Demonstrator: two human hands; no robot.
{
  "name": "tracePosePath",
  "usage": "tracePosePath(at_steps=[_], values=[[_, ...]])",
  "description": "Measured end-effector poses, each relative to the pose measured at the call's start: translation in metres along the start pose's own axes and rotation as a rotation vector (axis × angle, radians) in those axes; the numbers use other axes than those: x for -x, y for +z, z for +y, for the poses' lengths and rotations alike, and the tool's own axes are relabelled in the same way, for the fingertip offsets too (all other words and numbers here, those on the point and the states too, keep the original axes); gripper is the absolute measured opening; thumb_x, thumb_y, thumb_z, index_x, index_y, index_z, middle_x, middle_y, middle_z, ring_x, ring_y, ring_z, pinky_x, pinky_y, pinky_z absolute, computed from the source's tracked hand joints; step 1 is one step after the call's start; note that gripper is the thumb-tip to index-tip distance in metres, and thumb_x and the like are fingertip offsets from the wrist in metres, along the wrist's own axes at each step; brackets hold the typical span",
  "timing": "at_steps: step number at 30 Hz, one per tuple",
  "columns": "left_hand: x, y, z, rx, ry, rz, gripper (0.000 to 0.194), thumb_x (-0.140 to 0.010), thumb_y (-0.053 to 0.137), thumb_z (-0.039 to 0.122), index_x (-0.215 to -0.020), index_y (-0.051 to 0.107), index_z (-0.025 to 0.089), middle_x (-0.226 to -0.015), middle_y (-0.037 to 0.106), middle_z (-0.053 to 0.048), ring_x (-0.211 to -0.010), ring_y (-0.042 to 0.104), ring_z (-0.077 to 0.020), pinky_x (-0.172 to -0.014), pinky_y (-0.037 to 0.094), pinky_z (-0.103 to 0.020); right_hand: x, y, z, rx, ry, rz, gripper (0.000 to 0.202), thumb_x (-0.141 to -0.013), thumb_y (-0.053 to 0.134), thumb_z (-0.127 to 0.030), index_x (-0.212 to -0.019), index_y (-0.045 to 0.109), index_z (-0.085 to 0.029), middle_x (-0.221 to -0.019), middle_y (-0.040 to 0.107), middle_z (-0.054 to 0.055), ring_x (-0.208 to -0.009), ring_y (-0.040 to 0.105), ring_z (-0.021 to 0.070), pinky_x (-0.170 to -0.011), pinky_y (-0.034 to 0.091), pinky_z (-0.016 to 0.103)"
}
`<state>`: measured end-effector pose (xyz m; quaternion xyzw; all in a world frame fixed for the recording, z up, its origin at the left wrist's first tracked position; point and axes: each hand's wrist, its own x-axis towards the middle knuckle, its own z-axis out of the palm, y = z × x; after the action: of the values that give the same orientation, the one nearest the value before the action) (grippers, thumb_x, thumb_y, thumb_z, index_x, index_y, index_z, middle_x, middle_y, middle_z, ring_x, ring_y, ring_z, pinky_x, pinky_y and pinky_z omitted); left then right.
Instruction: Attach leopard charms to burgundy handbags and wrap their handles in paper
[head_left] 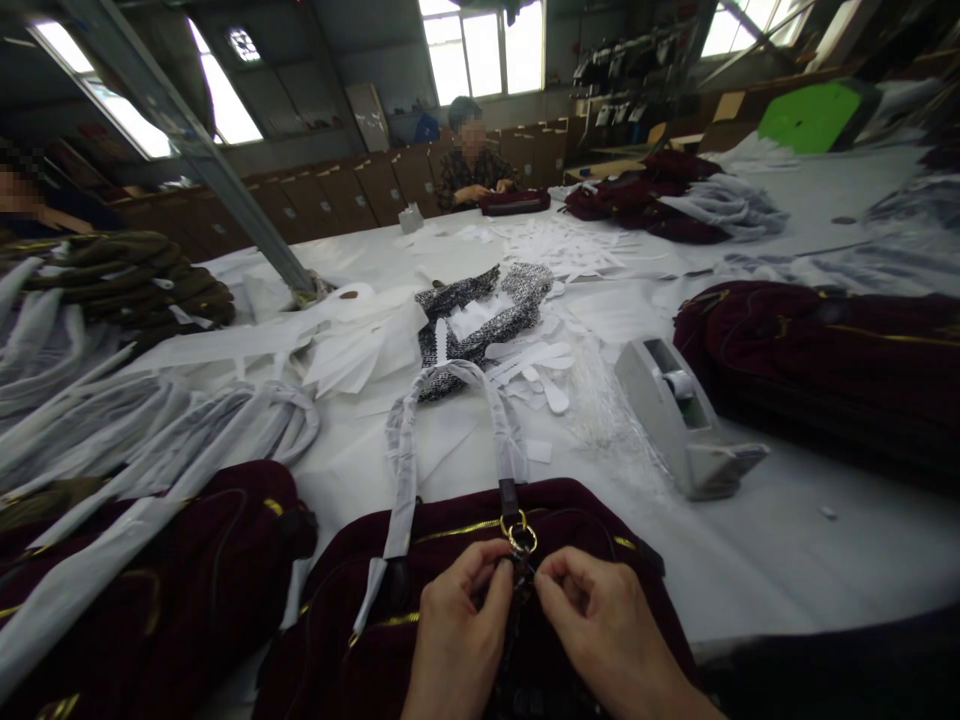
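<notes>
A dark maroon bag (352, 570) with gold zippers lies in front of me, its handle (405, 450) wrapped in white material and standing up. A gold ring (523, 533) hangs at the base of the handle's right side. Just below it, a dark strap-like piece (517, 600) runs down over the bag. My left hand (461, 620) is closed, thumb and fingers pinching at the left of this dark piece. From the right, my right hand (600, 615) pinches close to the same spot. What exactly the fingertips hold is too small to tell.
A grey tape dispenser (675, 420) stands right of the bag. Beyond are a black-and-white fabric piece (480, 345) and white paper scraps (536, 370). Maroon bags (825, 350) lie at right, others (202, 580) at left. Across the table sits a person (472, 165).
</notes>
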<state>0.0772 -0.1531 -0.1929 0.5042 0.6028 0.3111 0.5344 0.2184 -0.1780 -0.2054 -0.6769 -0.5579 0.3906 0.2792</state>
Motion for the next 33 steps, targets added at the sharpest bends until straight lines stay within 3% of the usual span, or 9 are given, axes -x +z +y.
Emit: tracePosePath(at_steps=[5, 10, 15, 21, 28, 33], values=[[0.002, 0.003, 0.000, -0.019, 0.042, 0.020, 0.016, -0.076, 0.059, 0.030, -0.085, 0.065, 0.018, -0.085, 0.070, -0.005, -0.078, 0.065, -0.0195, -0.070, 0.049, -0.023, 0.000, 0.000, -0.003, -0.054, 0.012, -0.024, 0.025, -0.081, 0.046, -0.032, -0.067, 0.062, -0.018, -0.050, 0.048, -0.003, -0.045, 0.041, 0.0096, -0.045, 0.028, 0.021], [-0.002, 0.002, -0.004, 0.192, -0.109, -0.026, 0.023, -0.074, 0.061, 0.032, -0.090, 0.063, 0.015, -0.075, 0.070, -0.004, -0.065, 0.063, -0.0154, -0.057, 0.046, -0.020, 0.001, -0.002, -0.002, -0.036, 0.017, -0.004, 0.024, -0.079, 0.048, -0.032, -0.065, 0.061, -0.018, -0.049, 0.045, -0.004, -0.044, 0.041, 0.0096, -0.045, 0.028, 0.021], [-0.002, 0.001, 0.000, 0.344, -0.201, -0.041, 0.030, -0.071, 0.065, 0.031, -0.094, 0.064, 0.012, -0.071, 0.069, -0.005, -0.060, 0.060, -0.0130, -0.054, 0.044, -0.019, 0.003, -0.002, -0.001, -0.003, 0.023, 0.015, 0.024, -0.078, 0.048, -0.032, -0.064, 0.061, -0.018, -0.047, 0.044, -0.004, -0.043, 0.042, 0.0097, -0.044, 0.028, 0.021], [0.001, 0.001, 0.001, 0.156, -0.094, 0.008, 0.025, -0.071, 0.065, 0.033, -0.087, 0.066, 0.015, -0.075, 0.070, -0.005, -0.069, 0.064, -0.0186, -0.059, 0.048, -0.022, 0.005, 0.002, 0.001, 0.015, 0.007, 0.044, 0.025, -0.078, 0.048, -0.032, -0.062, 0.061, -0.018, -0.046, 0.045, -0.003, -0.042, 0.043, 0.0099, -0.043, 0.030, 0.020], [0.006, 0.001, -0.001, -0.187, 0.127, 0.156, 0.014, -0.072, 0.062, 0.027, -0.083, 0.069, 0.022, -0.079, 0.071, -0.001, -0.071, 0.065, -0.0192, -0.065, 0.048, -0.022, 0.006, 0.004, -0.004, 0.002, -0.008, 0.054, 0.025, -0.077, 0.048, -0.031, -0.060, 0.059, -0.018, -0.045, 0.046, -0.003, -0.041, 0.042, 0.0095, -0.042, 0.030, 0.020], [0.007, 0.006, 0.000, -0.191, 0.128, 0.169, 0.013, -0.072, 0.061, 0.028, -0.081, 0.068, 0.022, -0.076, 0.071, -0.002, -0.067, 0.064, -0.0197, -0.063, 0.049, -0.024, 0.005, 0.005, -0.005, -0.043, -0.004, 0.049, 0.024, -0.078, 0.047, -0.031, -0.061, 0.059, -0.017, -0.046, 0.045, -0.004, -0.041, 0.041, 0.0091, -0.042, 0.029, 0.020]])
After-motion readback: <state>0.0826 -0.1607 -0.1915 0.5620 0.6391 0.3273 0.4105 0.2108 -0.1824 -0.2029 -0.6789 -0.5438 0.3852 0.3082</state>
